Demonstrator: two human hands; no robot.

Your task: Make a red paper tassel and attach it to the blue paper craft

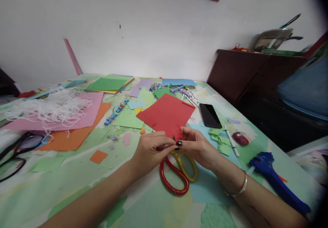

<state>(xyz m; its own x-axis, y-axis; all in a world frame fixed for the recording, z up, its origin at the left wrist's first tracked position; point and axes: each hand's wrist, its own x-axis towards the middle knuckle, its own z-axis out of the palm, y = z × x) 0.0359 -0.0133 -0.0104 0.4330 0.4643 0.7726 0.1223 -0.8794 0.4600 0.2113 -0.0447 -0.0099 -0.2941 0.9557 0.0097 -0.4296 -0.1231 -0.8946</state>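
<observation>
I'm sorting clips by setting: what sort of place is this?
Probably a home craft table: coloured paper sheets and scissors lie on the patterned table, with cooking pans on a cabinet nearby.

A desk (77, 173) under a green patterned cloth carries a red paper sheet (166, 113). Left of that sheet lie an orange paper sheet (74, 136) and pink paper (84, 113); right of it a black phone (210, 115); nearer than it, red-and-yellow-handled scissors (178, 176).
</observation>
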